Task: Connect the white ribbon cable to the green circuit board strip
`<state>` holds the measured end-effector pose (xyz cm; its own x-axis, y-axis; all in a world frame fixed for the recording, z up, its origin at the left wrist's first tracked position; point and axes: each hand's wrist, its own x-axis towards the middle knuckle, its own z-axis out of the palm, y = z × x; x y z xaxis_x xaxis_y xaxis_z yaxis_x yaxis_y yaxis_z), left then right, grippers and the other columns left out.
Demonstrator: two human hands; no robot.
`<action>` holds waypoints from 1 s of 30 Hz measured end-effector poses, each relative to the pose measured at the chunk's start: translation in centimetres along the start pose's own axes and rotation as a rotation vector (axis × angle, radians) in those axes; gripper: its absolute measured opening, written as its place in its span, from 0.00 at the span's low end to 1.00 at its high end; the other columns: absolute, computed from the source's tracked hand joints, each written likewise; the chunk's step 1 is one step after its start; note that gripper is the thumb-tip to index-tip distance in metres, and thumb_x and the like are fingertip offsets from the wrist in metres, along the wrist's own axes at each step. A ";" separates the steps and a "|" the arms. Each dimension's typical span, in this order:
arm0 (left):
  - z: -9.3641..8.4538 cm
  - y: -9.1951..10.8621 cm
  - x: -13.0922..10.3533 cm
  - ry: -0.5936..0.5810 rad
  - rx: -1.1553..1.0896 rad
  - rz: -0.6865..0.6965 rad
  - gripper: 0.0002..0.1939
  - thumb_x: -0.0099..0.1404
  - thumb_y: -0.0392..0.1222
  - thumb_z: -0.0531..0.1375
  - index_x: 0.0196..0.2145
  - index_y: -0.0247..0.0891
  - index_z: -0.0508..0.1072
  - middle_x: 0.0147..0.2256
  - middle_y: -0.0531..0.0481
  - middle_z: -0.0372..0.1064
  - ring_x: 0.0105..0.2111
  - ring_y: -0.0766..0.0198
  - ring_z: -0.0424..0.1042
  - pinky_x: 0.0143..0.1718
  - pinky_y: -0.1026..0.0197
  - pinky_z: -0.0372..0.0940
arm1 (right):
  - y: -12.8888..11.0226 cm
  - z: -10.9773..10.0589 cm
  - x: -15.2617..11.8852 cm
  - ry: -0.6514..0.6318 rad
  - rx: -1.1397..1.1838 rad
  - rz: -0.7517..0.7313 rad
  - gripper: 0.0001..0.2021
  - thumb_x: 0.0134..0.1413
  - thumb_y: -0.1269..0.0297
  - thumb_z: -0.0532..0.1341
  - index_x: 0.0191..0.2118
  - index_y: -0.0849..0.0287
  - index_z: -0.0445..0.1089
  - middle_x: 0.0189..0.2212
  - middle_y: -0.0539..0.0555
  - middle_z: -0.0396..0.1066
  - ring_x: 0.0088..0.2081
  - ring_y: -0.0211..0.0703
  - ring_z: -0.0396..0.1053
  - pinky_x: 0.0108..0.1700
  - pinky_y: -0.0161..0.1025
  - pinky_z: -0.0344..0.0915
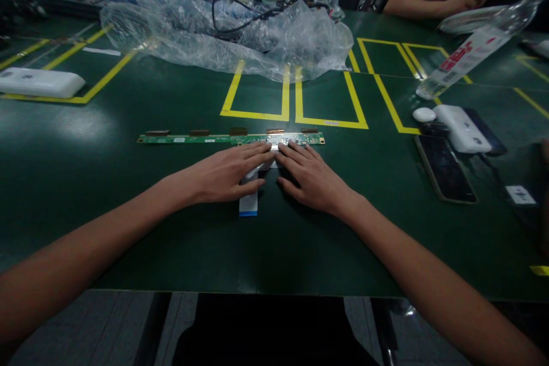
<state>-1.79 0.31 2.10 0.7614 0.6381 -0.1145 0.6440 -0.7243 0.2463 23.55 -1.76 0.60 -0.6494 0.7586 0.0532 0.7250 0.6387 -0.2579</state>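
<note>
A long, narrow green circuit board [193,139] lies flat on the dark green table, with several copper-brown tabs along its far edge. My left hand [227,171] rests with fingers stretched out, its tips at the board's near edge. Mirroring it, my right hand [311,177] lies with fingers extended and tips against the same spot, close to the left fingertips. From beneath my left hand a white flat ribbon cable [248,203] with a blue end comes toward me. The part of the cable and board under my fingers is hidden.
Crumpled clear plastic wrap [240,34] with black cables spreads across the back. Yellow tape [257,115] marks rectangles on the table [128,194]. At right are a phone [446,168], a white device [463,128] and a clear bottle [467,57]; another white device [40,82] lies left. Another person's arm [420,6] shows at back right.
</note>
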 end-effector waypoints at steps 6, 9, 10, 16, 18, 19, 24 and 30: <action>-0.5 -0.6 0.0 -0.005 -0.016 0.018 0.33 0.76 0.54 0.49 0.72 0.36 0.57 0.73 0.42 0.44 0.72 0.51 0.49 0.71 0.46 0.49 | 0.2 0.1 0.0 0.013 0.013 0.008 0.31 0.69 0.52 0.55 0.72 0.59 0.57 0.74 0.61 0.50 0.75 0.59 0.44 0.73 0.63 0.43; -0.5 -0.7 0.0 -0.001 -0.009 0.012 0.33 0.76 0.55 0.49 0.72 0.37 0.58 0.73 0.43 0.44 0.72 0.51 0.49 0.71 0.46 0.49 | 0.2 0.2 0.0 0.013 0.009 0.015 0.31 0.69 0.53 0.56 0.72 0.58 0.57 0.75 0.62 0.49 0.75 0.61 0.43 0.73 0.64 0.42; -0.5 -0.7 0.0 -0.001 -0.002 0.011 0.33 0.76 0.55 0.49 0.72 0.37 0.58 0.73 0.43 0.45 0.72 0.51 0.49 0.71 0.46 0.49 | 0.2 0.2 0.0 0.012 0.008 0.018 0.31 0.69 0.53 0.56 0.72 0.58 0.57 0.75 0.62 0.48 0.75 0.61 0.42 0.73 0.65 0.42; 0.3 -0.6 0.3 0.077 0.070 0.031 0.30 0.77 0.51 0.48 0.70 0.34 0.61 0.71 0.41 0.51 0.70 0.52 0.54 0.71 0.49 0.51 | 0.1 0.3 0.1 0.025 0.020 0.042 0.33 0.68 0.53 0.57 0.73 0.60 0.53 0.74 0.64 0.49 0.75 0.60 0.43 0.73 0.63 0.42; 0.5 -1.3 0.6 0.112 0.088 0.009 0.29 0.78 0.50 0.47 0.69 0.33 0.63 0.70 0.40 0.53 0.70 0.52 0.55 0.71 0.50 0.52 | 0.1 0.3 0.1 0.037 0.030 0.055 0.35 0.68 0.54 0.57 0.74 0.62 0.51 0.74 0.66 0.48 0.75 0.60 0.44 0.73 0.63 0.43; 0.4 -2.0 0.7 0.124 0.102 -0.016 0.29 0.78 0.51 0.47 0.68 0.33 0.63 0.70 0.40 0.54 0.70 0.52 0.55 0.71 0.50 0.52 | 0.1 0.3 0.1 0.042 0.034 0.058 0.35 0.68 0.54 0.57 0.74 0.63 0.51 0.74 0.67 0.48 0.75 0.61 0.44 0.73 0.63 0.44; -1.3 -8.9 -0.6 0.151 0.206 -0.286 0.29 0.79 0.51 0.44 0.67 0.29 0.62 0.66 0.38 0.61 0.61 0.49 0.66 0.64 0.45 0.60 | 0.2 0.2 0.0 0.049 0.047 0.048 0.33 0.69 0.55 0.57 0.74 0.62 0.52 0.74 0.67 0.48 0.74 0.62 0.45 0.73 0.64 0.45; -2.7 -21.5 -7.7 0.191 0.324 -0.815 0.33 0.79 0.55 0.43 0.66 0.25 0.63 0.48 0.40 0.73 0.40 0.54 0.70 0.46 0.46 0.70 | 0.3 0.1 -0.3 0.035 0.032 0.036 0.31 0.69 0.55 0.57 0.72 0.63 0.57 0.74 0.68 0.50 0.74 0.63 0.47 0.73 0.63 0.45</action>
<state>-21.67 11.67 0.24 0.0522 0.9980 0.0343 0.9906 -0.0474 -0.1286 23.95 -1.81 0.45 -0.6145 0.7851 0.0770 0.7394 0.6072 -0.2908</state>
